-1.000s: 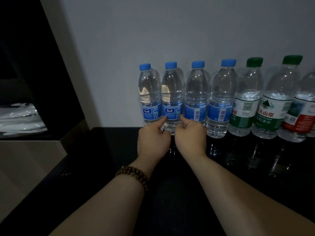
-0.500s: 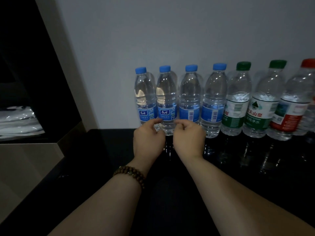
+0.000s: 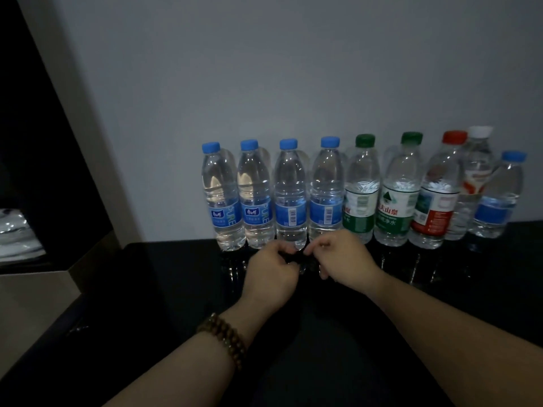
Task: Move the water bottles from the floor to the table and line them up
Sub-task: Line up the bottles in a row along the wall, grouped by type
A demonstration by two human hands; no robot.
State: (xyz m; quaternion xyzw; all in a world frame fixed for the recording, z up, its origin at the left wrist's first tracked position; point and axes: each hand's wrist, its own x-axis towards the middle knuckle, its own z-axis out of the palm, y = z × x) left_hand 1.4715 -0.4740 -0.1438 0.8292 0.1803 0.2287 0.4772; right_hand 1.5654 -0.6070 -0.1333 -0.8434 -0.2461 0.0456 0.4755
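Your nine water bottles (image 3: 362, 198) stand upright in a row on the black table (image 3: 176, 289) against the wall, capped and filled with clear water. Your left hand (image 3: 270, 273) and right hand (image 3: 343, 258) hover just before the third bottle (image 3: 289, 198), fingers curled, gripping nothing.

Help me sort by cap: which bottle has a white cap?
The white-capped bottle, second from the right end, behind the red-capped bottle; all other caps are blue, green or red.

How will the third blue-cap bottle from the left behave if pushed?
The third blue-cap bottle looks nearly full, so probably heavy for its size. On the glossy table it would likely slide; pushed high, being tall and narrow, it may tip.
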